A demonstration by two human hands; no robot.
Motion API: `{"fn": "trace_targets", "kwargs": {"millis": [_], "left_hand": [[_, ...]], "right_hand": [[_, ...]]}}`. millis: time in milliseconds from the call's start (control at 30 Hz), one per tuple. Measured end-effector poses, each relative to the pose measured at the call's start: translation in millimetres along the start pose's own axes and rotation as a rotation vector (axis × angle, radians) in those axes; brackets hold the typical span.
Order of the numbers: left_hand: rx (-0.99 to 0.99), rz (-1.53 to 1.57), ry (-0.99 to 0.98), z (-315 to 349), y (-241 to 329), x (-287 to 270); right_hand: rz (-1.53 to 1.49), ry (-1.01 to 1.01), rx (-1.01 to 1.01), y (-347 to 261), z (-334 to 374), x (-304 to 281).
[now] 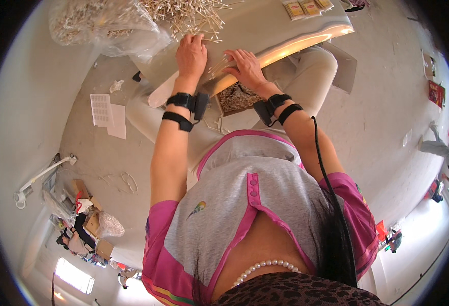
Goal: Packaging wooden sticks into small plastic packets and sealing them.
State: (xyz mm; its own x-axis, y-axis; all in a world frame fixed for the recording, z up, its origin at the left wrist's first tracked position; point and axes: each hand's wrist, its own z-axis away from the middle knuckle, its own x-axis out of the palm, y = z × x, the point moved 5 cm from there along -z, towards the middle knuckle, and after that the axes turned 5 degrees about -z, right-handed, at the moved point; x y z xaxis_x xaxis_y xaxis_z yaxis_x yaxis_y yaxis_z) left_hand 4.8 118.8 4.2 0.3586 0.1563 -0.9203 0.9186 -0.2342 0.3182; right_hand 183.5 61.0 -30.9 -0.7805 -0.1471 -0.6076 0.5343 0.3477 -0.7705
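Observation:
A large heap of cotton swabs (186, 16) lies on the far left of the pale table (255, 28). My left hand (191, 57) rests at the heap's near edge, its fingers stretched forward and touching swabs. Just to its right, my right hand (246, 67) has thumb and fingers around a few loose cotton swabs (217, 67) by the table's near edge. Motion blurs those swabs a little. Both wrists wear black straps with small devices.
A clear plastic bag (107, 30) of swabs stands beside the heap. Yellow-labelled packets (306, 8) lie at the far right. Below the table edge, between my legs, sits a box (236, 98) holding more swabs. Paper sheets (109, 116) lie on the floor to the left.

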Motion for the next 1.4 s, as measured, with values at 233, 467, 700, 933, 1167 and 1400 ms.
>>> {"fn": "trace_targets", "kwargs": {"millis": [233, 467, 700, 933, 1167, 1400], "left_hand": [[0.272, -0.14, -0.174, -13.5, 4.0, 10.8], [0.237, -0.119, -0.186, 24.9, 13.3, 2.5], [-0.068, 0.099, -0.246, 35.6, 1.6, 5.4], [-0.454, 0.004, -0.114, -7.4, -33.6, 16.6], [-0.423, -0.051, -0.159, 3.6, -33.8, 15.2], [-0.368, -0.059, -0.124, 26.1, -34.1, 11.1]], "right_hand": [[0.006, -0.034, 0.013, 0.5, 1.0, -0.5], [-0.007, -0.012, 0.011, -1.3, -0.3, -3.0], [-0.014, -0.009, 0.011, 0.1, -0.5, -3.0], [-0.021, -0.029, 0.009, -3.8, -1.5, -3.5], [-0.013, 0.0, -0.018, -2.5, -0.5, -3.5], [-0.001, -0.007, -0.016, -2.0, -1.3, -2.7]]}}
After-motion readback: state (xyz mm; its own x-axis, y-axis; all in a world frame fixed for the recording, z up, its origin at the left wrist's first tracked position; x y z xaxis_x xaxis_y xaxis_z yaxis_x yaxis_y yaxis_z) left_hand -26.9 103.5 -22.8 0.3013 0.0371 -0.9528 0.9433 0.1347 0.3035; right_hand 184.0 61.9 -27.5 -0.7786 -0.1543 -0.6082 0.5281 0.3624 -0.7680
